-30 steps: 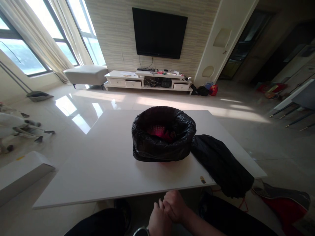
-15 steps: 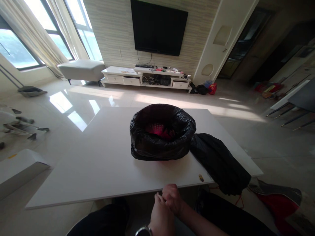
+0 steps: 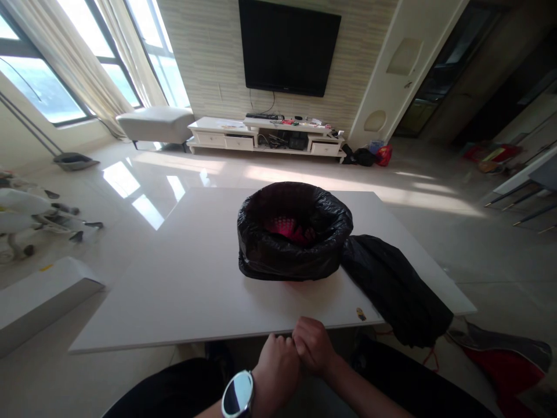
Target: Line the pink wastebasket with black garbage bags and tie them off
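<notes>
My left hand (image 3: 278,364), with a round-faced watch (image 3: 238,395) on its wrist, is closed just in front of the table's near edge. Against it rests my right hand (image 3: 314,345), fingers curled in; nothing shows in either hand. Beyond them on the white table (image 3: 174,290) stands a bin lined with a black plastic bag (image 3: 289,261), its rim folded outward. Pink perforated wall (image 3: 287,227) shows inside the opening. To its right lies another black plastic bag (image 3: 395,284), flattened, hanging over the near edge with a red drawstring (image 3: 431,360).
A small sticker (image 3: 361,314) is on the table near the front edge. A white box (image 3: 47,299) lies on the floor at left, near a dustpan (image 3: 76,161). A red and grey item (image 3: 505,360) sits at lower right. A TV stand (image 3: 270,142) stands across the room.
The view has shifted a little, so the table and bin appear farther right. My hands stay closed together; the left has turned slightly, bringing the whole watch face into view.
</notes>
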Demonstrator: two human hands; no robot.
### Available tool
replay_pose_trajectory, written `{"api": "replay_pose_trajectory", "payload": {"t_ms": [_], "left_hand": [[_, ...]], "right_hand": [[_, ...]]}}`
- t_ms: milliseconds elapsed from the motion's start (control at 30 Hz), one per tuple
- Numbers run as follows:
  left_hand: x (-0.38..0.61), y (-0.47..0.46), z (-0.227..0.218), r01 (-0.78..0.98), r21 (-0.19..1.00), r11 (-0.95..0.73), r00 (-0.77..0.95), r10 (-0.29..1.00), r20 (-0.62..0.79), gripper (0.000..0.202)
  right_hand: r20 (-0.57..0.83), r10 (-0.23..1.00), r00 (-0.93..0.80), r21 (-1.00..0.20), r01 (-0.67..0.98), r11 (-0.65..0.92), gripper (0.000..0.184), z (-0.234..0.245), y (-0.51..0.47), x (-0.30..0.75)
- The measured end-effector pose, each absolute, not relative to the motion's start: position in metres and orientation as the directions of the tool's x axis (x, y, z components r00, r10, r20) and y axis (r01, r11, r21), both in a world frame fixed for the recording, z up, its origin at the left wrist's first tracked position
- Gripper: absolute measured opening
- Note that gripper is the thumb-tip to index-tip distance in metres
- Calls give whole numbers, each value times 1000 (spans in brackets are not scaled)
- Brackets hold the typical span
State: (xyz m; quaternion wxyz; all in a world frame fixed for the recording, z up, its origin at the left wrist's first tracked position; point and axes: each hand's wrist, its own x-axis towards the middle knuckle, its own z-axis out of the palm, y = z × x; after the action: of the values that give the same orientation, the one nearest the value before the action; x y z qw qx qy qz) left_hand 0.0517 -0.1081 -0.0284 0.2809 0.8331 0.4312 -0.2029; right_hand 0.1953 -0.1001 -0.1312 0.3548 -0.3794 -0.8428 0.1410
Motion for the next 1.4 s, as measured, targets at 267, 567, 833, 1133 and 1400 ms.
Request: {"api": "replay_pose_trajectory", "payload": {"t_ms": [267, 567, 833, 1133, 1400], "left_hand": [[54, -116, -23, 828, 298, -475, 545, 557, -627, 39], [54, -114, 6, 849, 218, -482, 503, 606, -617, 36], [29, -88, -18, 769, 383, -512, 639, 626, -447, 33], [16, -55, -16, 467, 757, -456, 652, 756, 53, 22], [37, -50, -27, 484, 807, -339, 540, 841, 29, 20]], "right_hand": [[560, 606, -565, -293, 549, 783, 55, -139, -107, 200], [681, 554, -479, -366, 433, 824, 55, -140, -97, 185], [510, 732, -452, -599, 423, 679, 41, -124, -81, 191], [383, 923, -27, -863, 345, 368, 20, -108, -59, 208], [253, 965, 66, -942, 245, 230, 12, -94, -62, 213]]}}
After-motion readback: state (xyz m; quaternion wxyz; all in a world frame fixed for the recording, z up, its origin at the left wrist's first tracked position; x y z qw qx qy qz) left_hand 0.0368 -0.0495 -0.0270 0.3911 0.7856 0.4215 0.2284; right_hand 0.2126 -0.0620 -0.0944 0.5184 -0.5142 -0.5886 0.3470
